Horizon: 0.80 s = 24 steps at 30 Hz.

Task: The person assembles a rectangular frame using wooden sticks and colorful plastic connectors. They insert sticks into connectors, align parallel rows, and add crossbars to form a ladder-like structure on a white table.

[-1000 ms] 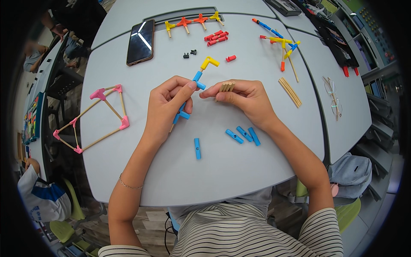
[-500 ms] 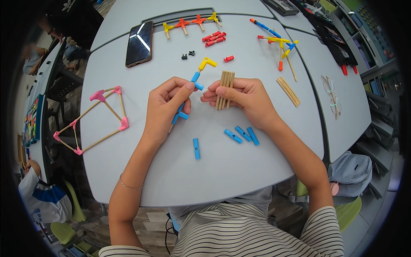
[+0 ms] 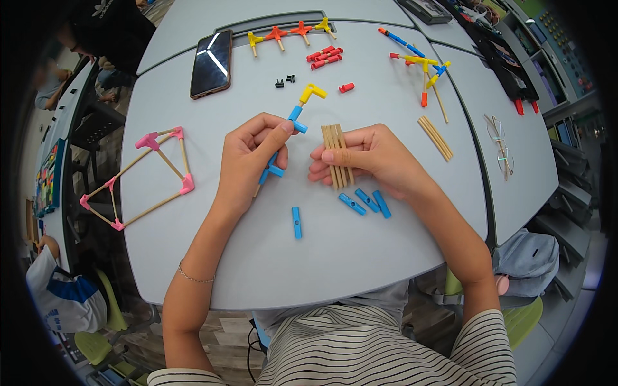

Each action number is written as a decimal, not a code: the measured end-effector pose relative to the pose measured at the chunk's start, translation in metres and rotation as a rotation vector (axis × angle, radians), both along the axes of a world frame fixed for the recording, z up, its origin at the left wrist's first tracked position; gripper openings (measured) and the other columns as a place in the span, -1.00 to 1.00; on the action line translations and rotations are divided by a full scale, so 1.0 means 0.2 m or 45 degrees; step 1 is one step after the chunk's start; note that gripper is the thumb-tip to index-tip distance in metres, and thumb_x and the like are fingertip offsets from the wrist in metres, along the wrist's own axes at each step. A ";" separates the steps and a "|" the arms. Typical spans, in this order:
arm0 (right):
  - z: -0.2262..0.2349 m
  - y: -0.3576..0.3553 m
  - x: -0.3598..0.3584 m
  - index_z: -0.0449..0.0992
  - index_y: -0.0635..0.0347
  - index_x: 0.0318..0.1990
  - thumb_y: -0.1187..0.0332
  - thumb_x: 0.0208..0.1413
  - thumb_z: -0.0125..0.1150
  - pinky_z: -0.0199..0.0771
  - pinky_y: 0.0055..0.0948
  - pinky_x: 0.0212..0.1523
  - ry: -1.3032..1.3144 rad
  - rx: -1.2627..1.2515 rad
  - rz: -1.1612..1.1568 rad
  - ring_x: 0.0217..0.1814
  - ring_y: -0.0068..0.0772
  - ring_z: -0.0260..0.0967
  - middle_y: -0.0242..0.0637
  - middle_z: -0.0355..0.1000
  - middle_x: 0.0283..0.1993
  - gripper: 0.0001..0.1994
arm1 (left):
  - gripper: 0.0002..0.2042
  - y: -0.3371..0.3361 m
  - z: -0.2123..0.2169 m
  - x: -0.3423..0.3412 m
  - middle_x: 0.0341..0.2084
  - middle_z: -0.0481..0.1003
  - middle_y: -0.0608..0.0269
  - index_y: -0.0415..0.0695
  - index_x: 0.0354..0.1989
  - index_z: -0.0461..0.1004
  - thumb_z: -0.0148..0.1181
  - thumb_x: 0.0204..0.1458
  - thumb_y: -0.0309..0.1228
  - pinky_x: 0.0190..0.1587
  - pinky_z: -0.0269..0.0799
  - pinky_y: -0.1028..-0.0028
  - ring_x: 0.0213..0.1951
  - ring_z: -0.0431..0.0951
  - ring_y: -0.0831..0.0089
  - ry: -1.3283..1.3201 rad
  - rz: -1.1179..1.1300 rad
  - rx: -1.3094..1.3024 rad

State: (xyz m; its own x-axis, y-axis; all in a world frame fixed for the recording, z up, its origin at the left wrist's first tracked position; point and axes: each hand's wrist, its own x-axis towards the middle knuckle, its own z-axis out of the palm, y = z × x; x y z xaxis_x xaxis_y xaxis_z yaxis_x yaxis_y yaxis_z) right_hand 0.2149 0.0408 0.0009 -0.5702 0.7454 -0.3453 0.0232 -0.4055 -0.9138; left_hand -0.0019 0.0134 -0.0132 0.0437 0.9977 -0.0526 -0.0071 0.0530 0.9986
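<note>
My left hand (image 3: 254, 157) is closed round a wooden stick fitted with blue connectors (image 3: 275, 171). A yellow elbow connector (image 3: 313, 92) caps its far end. In my right hand (image 3: 370, 157) several short wooden sticks (image 3: 337, 154) are pinched side by side between thumb and fingers. The two hands are apart above the table. Below the right hand lie blue tube connectors (image 3: 352, 203), and one more blue connector (image 3: 297, 222) lies alone nearer me.
A pink-jointed stick frame (image 3: 187, 184) lies left. Farther back are a phone (image 3: 211, 64), stick pieces with yellow and orange connectors (image 3: 276, 34), red connectors (image 3: 325, 58) and black clips (image 3: 284, 82). Right are a multicoloured assembly (image 3: 421, 61), loose sticks (image 3: 436, 138) and glasses (image 3: 499, 148).
My right hand has moved slightly toward me, carrying the bundle of sticks lower. My left hand and its assembly stay nearly in place.
</note>
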 end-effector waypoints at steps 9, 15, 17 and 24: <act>-0.03 0.08 0.07 0.70 0.20 -0.16 0.19 0.16 0.33 0.34 -0.51 -0.25 -0.596 0.748 -0.272 -0.26 -0.56 0.33 -0.32 0.50 -0.32 -0.73 | -0.75 0.00 0.01 0.00 -0.71 0.35 0.47 -0.23 -0.25 0.57 0.17 0.23 -0.26 -0.57 0.06 0.68 -0.64 0.29 0.78 0.021 -0.002 0.001; -0.05 0.14 0.14 0.69 0.20 -0.19 0.09 0.17 0.32 0.24 -0.52 -0.34 -0.782 0.812 -0.301 -0.38 -0.58 0.20 -0.41 0.36 -0.38 -0.67 | -0.75 0.00 0.01 0.01 -0.72 0.34 0.46 -0.23 -0.25 0.58 0.17 0.23 -0.25 -0.57 0.06 0.68 -0.65 0.28 0.77 0.035 -0.001 -0.002; -0.03 0.15 0.15 0.69 0.20 -0.18 0.09 0.17 0.32 0.21 -0.52 -0.36 -0.834 0.737 -0.252 -0.40 -0.62 0.19 -0.44 0.36 -0.36 -0.67 | -0.75 0.00 0.01 0.01 -0.72 0.34 0.46 -0.23 -0.25 0.57 0.17 0.23 -0.26 -0.57 0.06 0.68 -0.65 0.27 0.77 0.032 0.001 0.002; -0.01 0.14 0.14 0.63 0.30 -0.22 0.11 0.14 0.34 0.36 -0.42 -0.33 -1.059 0.871 -0.310 -0.40 -0.45 0.32 -0.27 0.44 -0.40 -0.64 | -0.75 0.00 0.00 0.01 -0.71 0.34 0.45 -0.23 -0.26 0.57 0.16 0.23 -0.26 -0.57 0.06 0.67 -0.65 0.28 0.76 0.019 -0.015 0.014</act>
State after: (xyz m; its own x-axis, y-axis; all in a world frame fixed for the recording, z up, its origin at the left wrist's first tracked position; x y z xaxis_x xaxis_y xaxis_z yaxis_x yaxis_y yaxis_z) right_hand 0.2424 0.0691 -0.0021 -0.1637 0.9862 -0.0248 0.7228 0.1028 -0.6833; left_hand -0.0005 0.0133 -0.0125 0.0548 0.9976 -0.0424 0.0087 0.0420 0.9991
